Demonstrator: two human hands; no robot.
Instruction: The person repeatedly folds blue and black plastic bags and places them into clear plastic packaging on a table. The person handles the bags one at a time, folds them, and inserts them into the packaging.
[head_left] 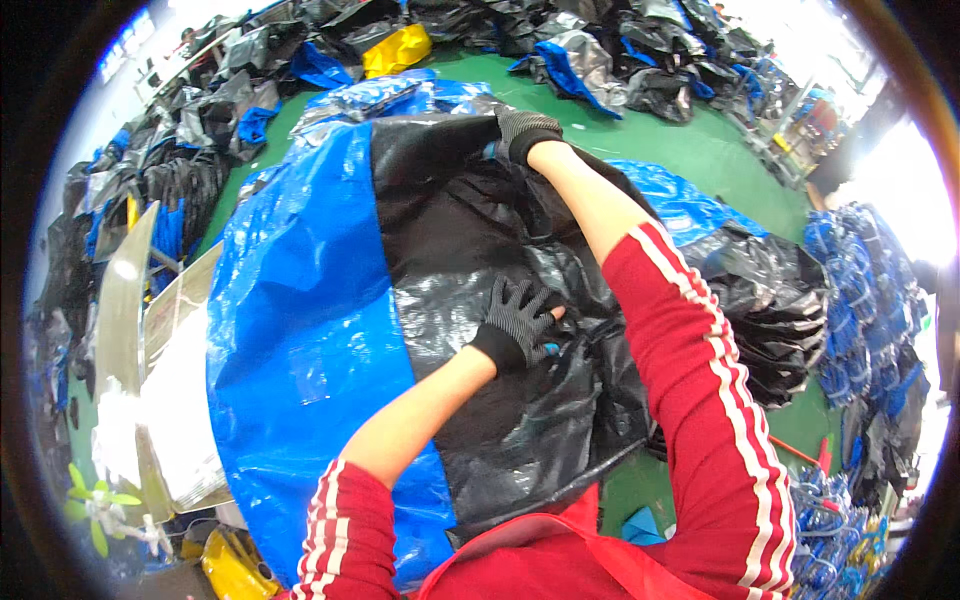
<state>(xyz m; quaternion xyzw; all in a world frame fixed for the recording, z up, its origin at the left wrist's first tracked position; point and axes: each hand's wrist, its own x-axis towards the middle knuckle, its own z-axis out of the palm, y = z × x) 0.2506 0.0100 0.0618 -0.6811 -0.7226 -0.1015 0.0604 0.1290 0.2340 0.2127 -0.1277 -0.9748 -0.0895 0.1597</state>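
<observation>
A large glossy plastic sheet (300,300), blue on the left and black on the right, spreads out in front of me with creases across its black part. My left hand (517,322), in a grey striped glove with a black cuff, lies flat on the black part with its fingers spread. A bare thumb tip shows at that glove. At the far edge of the sheet my right hand (527,133), gloved the same way, closes on the black material. Its fingertips are partly hidden by the folds.
Folded black and blue plastic (760,300) lies in a stack to the right. Heaps of black and blue material (640,60) line the far side of the green floor (700,150), with a yellow piece (398,52) among them. Bundled blue plastic (860,280) stands far right; a clear panel (125,320) stands left.
</observation>
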